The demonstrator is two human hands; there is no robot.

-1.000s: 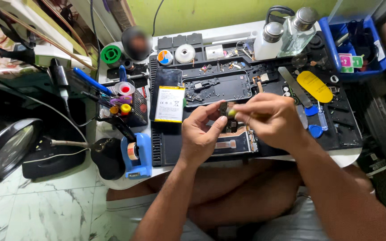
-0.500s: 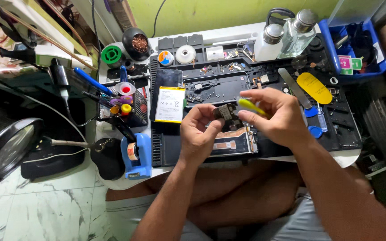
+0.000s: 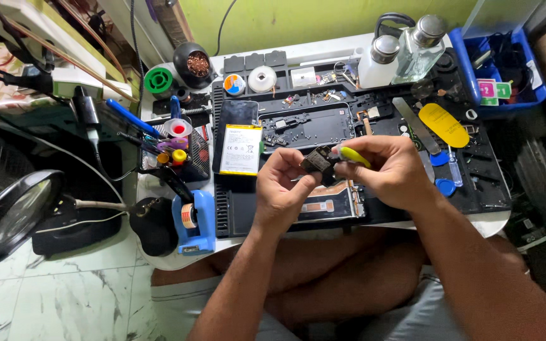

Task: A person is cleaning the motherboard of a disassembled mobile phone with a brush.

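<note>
Two hands up over the black work mat (image 3: 494, 189), meeting at centre; left hand (image 3: 282, 186) curled, thumb and fingers pinched on a small dark component (image 3: 316, 160); right hand (image 3: 392, 172) closed round a yellow-green tool (image 3: 354, 155), tip end touching the component's right side; can't tell what kind of tool it is, too much hidden by the fingers. Just below both hands: opened phone body (image 3: 331, 203) lying flat on the mat; beyond the fingertips, a dark phone frame (image 3: 308, 128) with small loose parts; just left of the left hand, a white-and-yellow battery (image 3: 241, 149). Right of the right hand: yellow pry card (image 3: 443, 124), blue picks (image 3: 440, 158) nearby. Far side of the right hand: two clear dispenser bottles (image 3: 399, 57). Well left of the left hand: blue solder-wire stand (image 3: 196, 221), magnifier lamp (image 3: 20, 211).
</note>
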